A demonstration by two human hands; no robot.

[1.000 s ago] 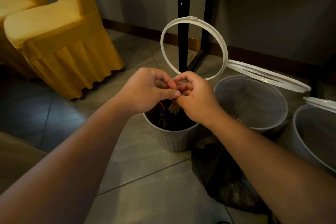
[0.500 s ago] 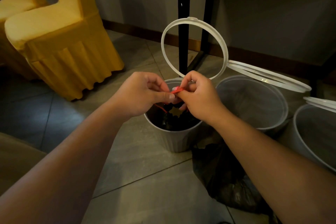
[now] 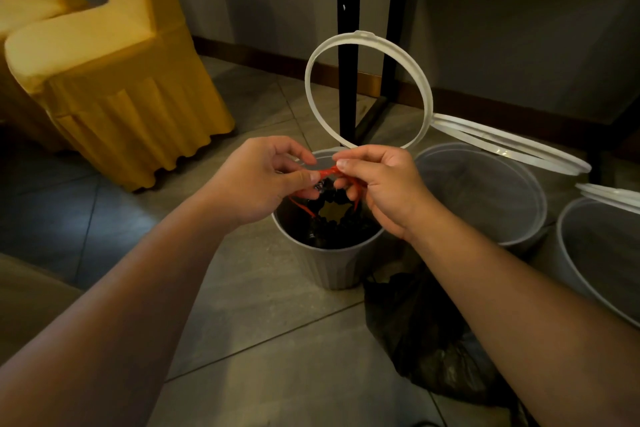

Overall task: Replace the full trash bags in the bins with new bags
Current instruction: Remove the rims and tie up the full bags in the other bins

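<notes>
A small grey bin [image 3: 332,267] stands on the tiled floor with a black trash bag [image 3: 341,230] bunched inside it. Its white ring lid [image 3: 367,90] is tipped up behind it. Just above the bin's mouth my left hand [image 3: 258,180] and my right hand [image 3: 384,185] both pinch the bag's red drawstring [image 3: 328,171], stretched between them, with red loops hanging down into the bin. Two more grey bins [image 3: 485,191] [image 3: 595,253] stand to the right with their ring lids raised and no bag visible inside.
A dark full bag [image 3: 426,340] lies on the floor in front of the bins, under my right forearm. A yellow-covered chair [image 3: 114,80] stands at the left. Black metal stand legs [image 3: 346,45] rise behind the first bin, against the wall.
Both hands have risen slightly and moved apart, drawing out the red drawstring, which now shows between them. The bins and lids have not moved.
</notes>
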